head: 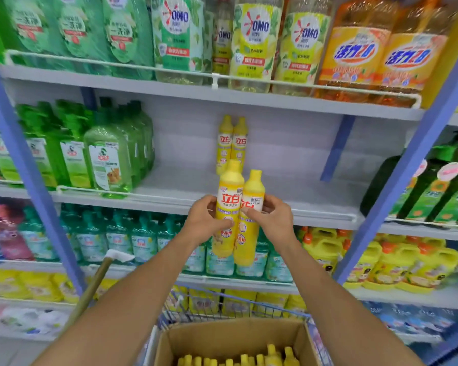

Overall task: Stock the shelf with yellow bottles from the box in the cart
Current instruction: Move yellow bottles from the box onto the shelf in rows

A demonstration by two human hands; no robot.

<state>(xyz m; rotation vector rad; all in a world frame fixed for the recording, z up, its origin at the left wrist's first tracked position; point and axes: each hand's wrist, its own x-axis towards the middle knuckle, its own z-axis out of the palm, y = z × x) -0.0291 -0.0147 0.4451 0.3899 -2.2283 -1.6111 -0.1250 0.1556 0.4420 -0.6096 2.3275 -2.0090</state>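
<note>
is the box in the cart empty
No, rows of yellow bottle caps show inside the cardboard box.

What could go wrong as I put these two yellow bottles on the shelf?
The left hand and right hand hold the left bottle and right bottle with bases below the front rail; they could snag. Pushed in hard, they might topple the two standing bottles at the back.

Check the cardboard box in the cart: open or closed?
Open: the cardboard box top is uncovered; yellow bottle caps show inside.
</note>
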